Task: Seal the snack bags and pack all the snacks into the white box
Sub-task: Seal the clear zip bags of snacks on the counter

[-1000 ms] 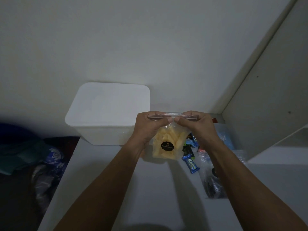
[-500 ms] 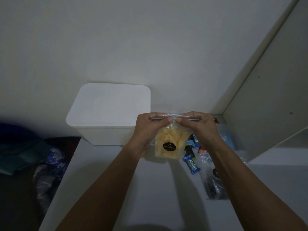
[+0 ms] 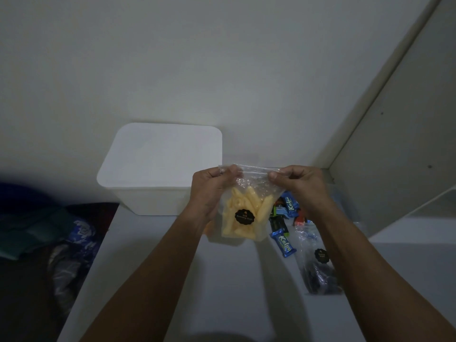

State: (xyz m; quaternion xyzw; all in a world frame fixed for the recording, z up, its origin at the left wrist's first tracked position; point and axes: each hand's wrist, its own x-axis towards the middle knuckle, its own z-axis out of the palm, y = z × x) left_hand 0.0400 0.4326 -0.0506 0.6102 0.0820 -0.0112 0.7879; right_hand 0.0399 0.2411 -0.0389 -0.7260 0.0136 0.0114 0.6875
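We held the snack bag (image 3: 243, 213) above the worktop (image 3: 222, 280); our left hand (image 3: 209, 191) and right hand (image 3: 299, 186) pinched its top corners.

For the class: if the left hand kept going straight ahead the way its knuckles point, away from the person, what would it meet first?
Probably the white box, just beyond the left hand; depth is unclear.

Both hands raised, left (image 3: 209, 191) and right (image 3: 299, 185), fingertips pinched, forearms extended.
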